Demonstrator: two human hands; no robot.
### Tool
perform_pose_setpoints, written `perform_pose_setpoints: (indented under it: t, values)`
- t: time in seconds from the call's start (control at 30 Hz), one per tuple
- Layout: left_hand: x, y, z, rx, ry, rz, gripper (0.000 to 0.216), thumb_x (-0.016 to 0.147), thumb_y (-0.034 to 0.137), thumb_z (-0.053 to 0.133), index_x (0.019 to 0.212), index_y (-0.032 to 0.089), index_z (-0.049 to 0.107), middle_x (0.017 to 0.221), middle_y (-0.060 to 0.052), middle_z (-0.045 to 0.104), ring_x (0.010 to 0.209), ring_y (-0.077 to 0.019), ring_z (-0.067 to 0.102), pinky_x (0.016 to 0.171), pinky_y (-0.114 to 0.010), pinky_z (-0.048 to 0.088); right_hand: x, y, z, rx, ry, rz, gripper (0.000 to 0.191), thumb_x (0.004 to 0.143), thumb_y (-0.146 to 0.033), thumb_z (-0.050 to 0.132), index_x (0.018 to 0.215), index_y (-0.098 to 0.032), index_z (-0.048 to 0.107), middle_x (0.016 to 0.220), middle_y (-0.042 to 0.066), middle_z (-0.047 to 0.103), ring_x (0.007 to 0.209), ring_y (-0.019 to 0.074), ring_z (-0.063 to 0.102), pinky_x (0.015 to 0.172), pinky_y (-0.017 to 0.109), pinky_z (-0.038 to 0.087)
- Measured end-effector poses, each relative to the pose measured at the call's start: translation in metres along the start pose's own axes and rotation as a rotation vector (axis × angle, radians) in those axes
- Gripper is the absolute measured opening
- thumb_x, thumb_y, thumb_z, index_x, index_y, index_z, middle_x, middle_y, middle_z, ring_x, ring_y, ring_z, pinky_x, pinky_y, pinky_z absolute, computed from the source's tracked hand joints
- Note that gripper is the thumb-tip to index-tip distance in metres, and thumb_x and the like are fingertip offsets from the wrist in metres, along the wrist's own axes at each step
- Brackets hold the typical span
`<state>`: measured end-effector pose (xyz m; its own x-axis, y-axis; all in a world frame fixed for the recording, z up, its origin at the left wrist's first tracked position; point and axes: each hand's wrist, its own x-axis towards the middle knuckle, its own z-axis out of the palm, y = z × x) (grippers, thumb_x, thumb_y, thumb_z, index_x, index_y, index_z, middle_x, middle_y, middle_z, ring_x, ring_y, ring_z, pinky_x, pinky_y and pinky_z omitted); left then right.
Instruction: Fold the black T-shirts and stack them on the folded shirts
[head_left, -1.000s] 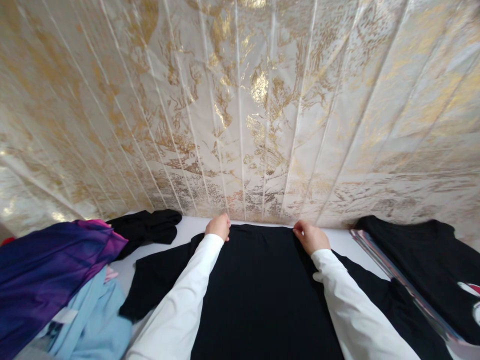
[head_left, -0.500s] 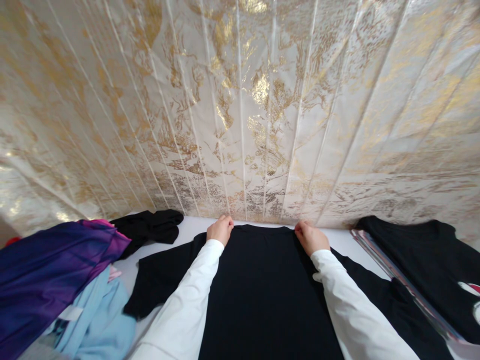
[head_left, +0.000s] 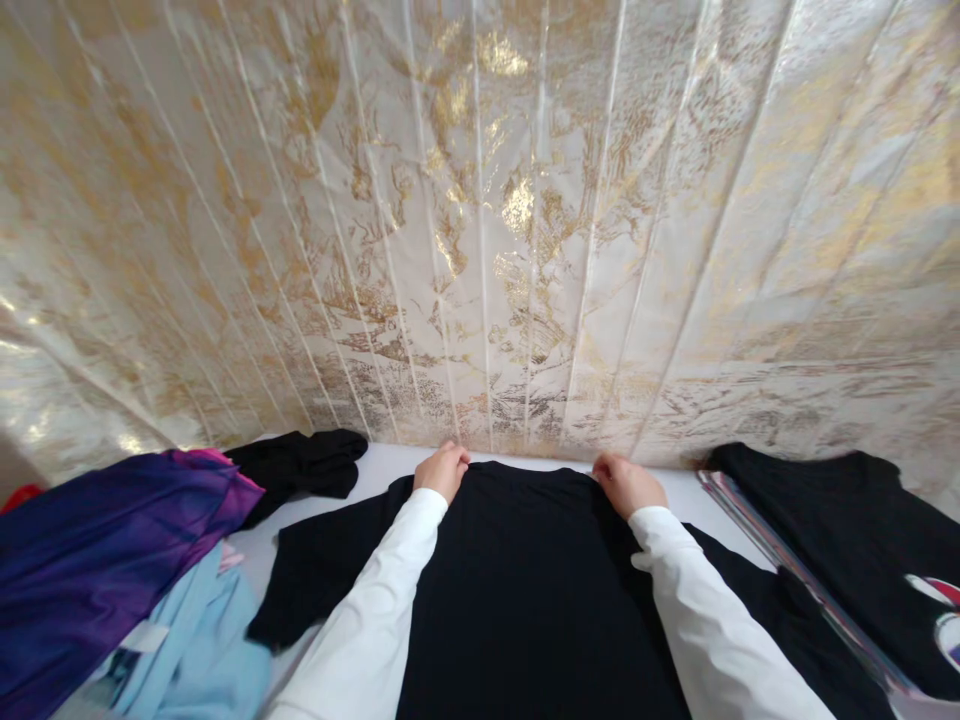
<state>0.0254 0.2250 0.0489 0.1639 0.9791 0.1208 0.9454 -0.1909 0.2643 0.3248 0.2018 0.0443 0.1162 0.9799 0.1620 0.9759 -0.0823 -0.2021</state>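
Observation:
A black T-shirt [head_left: 532, 590] lies spread out in front of me, its collar toward the wall and its sleeves out to both sides. My left hand [head_left: 442, 470] pinches the shirt at the left end of the neckline. At the right end of the neckline, my right hand [head_left: 628, 484] grips the fabric with fingers closed. Between the two hands the collar edge runs nearly straight. White sleeves cover both my forearms and hide parts of the shirt's sides.
On the left lie a purple garment [head_left: 112, 550], a light blue garment [head_left: 202, 640] and a crumpled black cloth [head_left: 307, 462]. A stack of folded clothes topped by a black shirt [head_left: 832, 530] is at the right. Behind the white table [head_left: 386, 458] hangs a gold-patterned curtain [head_left: 480, 220].
The whole scene sits slightly lower in the picture. Both hands keep their hold on the neckline, and the collar dips a little more toward the right hand.

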Motion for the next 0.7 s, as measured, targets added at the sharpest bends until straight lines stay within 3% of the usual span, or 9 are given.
perform_pose_setpoints:
  t: [0.2,0.3,0.57,0.7]
  values:
    - [0.002,0.012,-0.003,-0.024,-0.025,0.007,0.025,0.092,0.032,0.055,0.113,0.017,0.057,0.114,-0.008,0.058,0.097,-0.0199,0.059,0.083,-0.040,0.051,0.001,0.000,0.001,0.047,0.010,-0.038,0.014,0.083,-0.034,0.057,0.084,-0.023,0.065,0.091,0.003,0.068,0.075,0.0160,0.063,0.059,0.024,0.036]
    - [0.004,0.015,-0.001,-0.053,-0.028,0.001,0.025,0.092,0.032,0.055,0.113,0.017,0.057,0.115,-0.008,0.058,0.097,-0.0198,0.059,0.083,-0.040,0.051,0.002,-0.003,0.007,0.068,0.008,-0.073,0.007,0.080,-0.029,0.060,0.078,-0.023,0.065,0.086,0.001,0.068,0.074,0.0144,0.062,0.059,0.023,0.036]
    - [0.009,0.009,0.012,-0.188,0.034,-0.032,0.027,0.092,0.031,0.055,0.114,0.015,0.055,0.110,-0.007,0.059,0.090,-0.0183,0.061,0.077,-0.037,0.053,0.005,-0.005,0.009,0.124,0.075,-0.016,0.011,0.088,-0.025,0.049,0.086,-0.022,0.059,0.069,-0.001,0.067,0.065,0.0131,0.061,0.057,0.022,0.034]
    - [0.009,0.007,0.016,-0.216,0.078,0.016,0.027,0.092,0.031,0.055,0.114,0.016,0.055,0.112,-0.007,0.058,0.093,-0.0191,0.060,0.079,-0.038,0.052,0.004,-0.002,0.012,0.106,0.100,-0.026,0.006,0.085,-0.022,0.053,0.083,-0.021,0.059,0.074,0.001,0.068,0.067,0.0140,0.061,0.056,0.022,0.032]
